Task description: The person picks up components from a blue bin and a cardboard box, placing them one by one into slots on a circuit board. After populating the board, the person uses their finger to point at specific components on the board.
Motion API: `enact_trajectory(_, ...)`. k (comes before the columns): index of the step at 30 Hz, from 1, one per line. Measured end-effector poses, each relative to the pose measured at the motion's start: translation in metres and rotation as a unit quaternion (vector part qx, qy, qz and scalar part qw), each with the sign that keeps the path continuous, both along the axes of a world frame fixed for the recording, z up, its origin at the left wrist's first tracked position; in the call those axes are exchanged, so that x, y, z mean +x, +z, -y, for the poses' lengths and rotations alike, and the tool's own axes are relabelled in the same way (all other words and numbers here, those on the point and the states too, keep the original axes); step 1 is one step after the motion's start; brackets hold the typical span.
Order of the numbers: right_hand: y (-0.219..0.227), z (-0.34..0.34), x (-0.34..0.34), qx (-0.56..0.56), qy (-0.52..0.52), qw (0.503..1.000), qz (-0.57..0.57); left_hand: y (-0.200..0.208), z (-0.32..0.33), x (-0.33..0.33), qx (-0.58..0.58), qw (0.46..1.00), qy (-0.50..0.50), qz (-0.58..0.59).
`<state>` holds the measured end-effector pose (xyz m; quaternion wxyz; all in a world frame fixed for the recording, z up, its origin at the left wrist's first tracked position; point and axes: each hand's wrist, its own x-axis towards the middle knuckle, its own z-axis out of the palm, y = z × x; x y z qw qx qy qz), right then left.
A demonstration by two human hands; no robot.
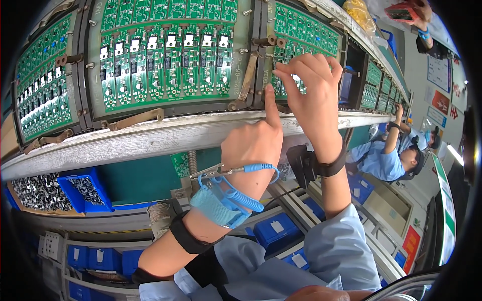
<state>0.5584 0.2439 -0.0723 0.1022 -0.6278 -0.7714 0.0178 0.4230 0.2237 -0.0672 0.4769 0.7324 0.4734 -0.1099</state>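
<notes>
A long metal rail (150, 139) fronts the row of framed green boards (165, 65) in the head view. The right hand (314, 93) has thumb and forefinger nearly pressed together over the left edge of a circuit board (306, 32), whether pinching anything I cannot tell; the left hand (253, 143) points its forefinger near that board's lower corner. Fine fingertip work seems in hand, the next move calling for a steady touch.
</notes>
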Motion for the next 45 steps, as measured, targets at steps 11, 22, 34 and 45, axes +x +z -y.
enact_trajectory(11, 0.037, 0.009, -0.008, -0.095, 0.065, 0.983, 0.144, 0.018, 0.001, 0.001, 0.018, 1.0, 0.011, -0.005)
enact_trajectory(22, 0.121, 0.027, -0.011, -0.132, 0.05, 0.984, -0.107, 0.047, 0.018, -0.034, -0.257, 0.739, 0.38, 0.494)
enact_trajectory(34, 0.117, 0.034, 0.019, -0.253, -0.017, 0.85, -0.462, 0.058, 0.017, -0.008, -0.262, 0.724, 0.377, 0.514)
enact_trajectory(45, 0.077, 0.016, 0.07, -0.216, -0.2, 0.742, -0.603, 0.023, 0.011, 0.015, 0.095, 0.963, 0.149, 0.204)
